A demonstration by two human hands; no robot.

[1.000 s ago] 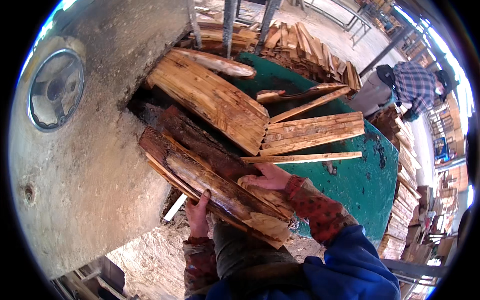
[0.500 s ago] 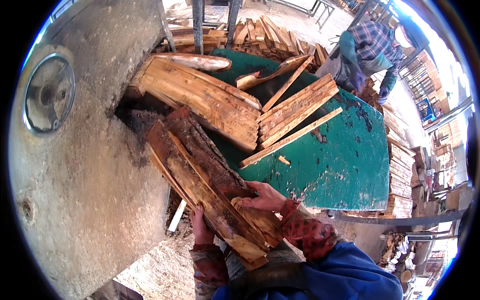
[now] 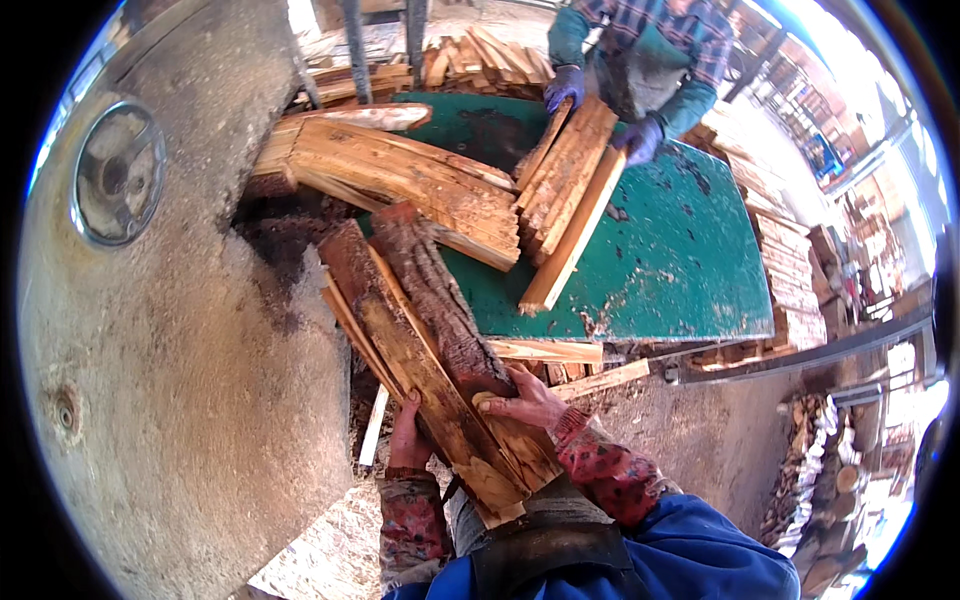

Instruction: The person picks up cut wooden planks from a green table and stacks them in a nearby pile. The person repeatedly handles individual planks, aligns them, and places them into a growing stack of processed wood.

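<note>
Between my two hands is a bundle of rough, bark-edged wood slabs (image 3: 440, 370), slanting from my waist up toward the machine's dark opening. My left hand (image 3: 408, 436) is closed on its left edge, the thumb lying on top. My right hand (image 3: 527, 402) grips the right side, near the end of a dark bark strip (image 3: 430, 285); its fingers underneath are hidden. Beyond the bundle, a stack of sawn boards (image 3: 400, 190) rests on the green table (image 3: 680, 270). Across the table a co-worker's gloved hands hold several boards (image 3: 572, 185).
A large dusty machine panel (image 3: 220, 350) with a round metal disc (image 3: 118, 174) stands at my left. The co-worker (image 3: 650, 60) is at the table's far side. Piled boards (image 3: 790, 270) lie past the table's right edge. A metal bar (image 3: 800, 355) runs along the right.
The co-worker has come to the far edge of the table and taken hold of the boards there, drawing them together. My hands keep their grip on the slabs; the view has shifted slightly.
</note>
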